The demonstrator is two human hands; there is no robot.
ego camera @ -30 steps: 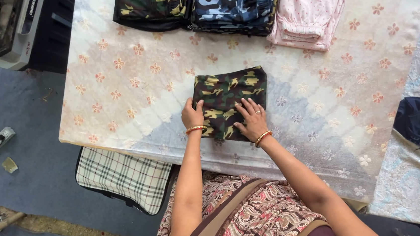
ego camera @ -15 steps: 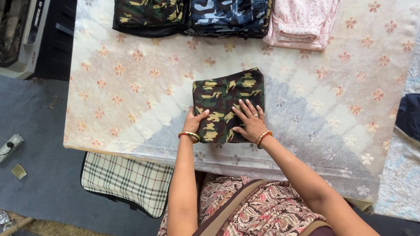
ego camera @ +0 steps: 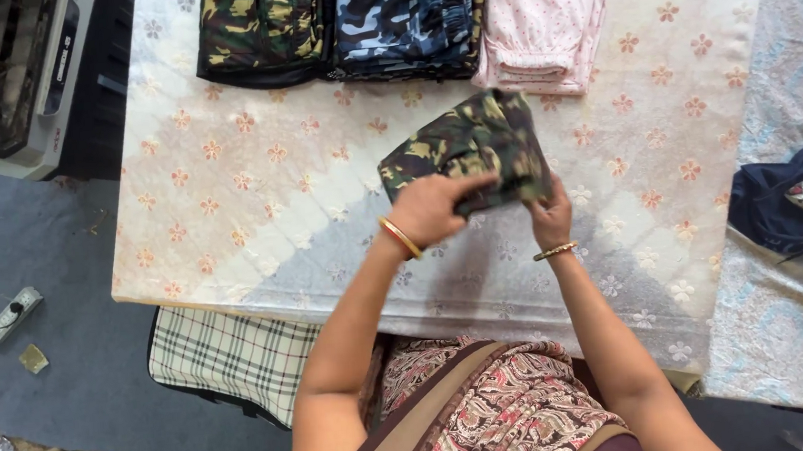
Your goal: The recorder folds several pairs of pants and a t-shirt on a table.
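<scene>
Both hands grip the folded green camouflage garment [ego camera: 467, 149], lifted just above the floral table cloth [ego camera: 255, 189], left hand [ego camera: 434, 209] clamped over its near edge, right hand [ego camera: 551, 216] pinching beneath; best kept pinched flat so folds hold.

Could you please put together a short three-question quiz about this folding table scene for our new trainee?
1. True or false: the folded green camouflage garment lies flat on the floral table cover, untouched.
2. Which folded stack at the far edge lies furthest to the camera's right? A) green camouflage stack B) blue camouflage stack C) pink dotted stack
3. Fill in: the left hand and the right hand each wear a ____ at the wrist.

Key:
1. False; both hands hold it, lifted off the cover.
2. C
3. bangle
</scene>
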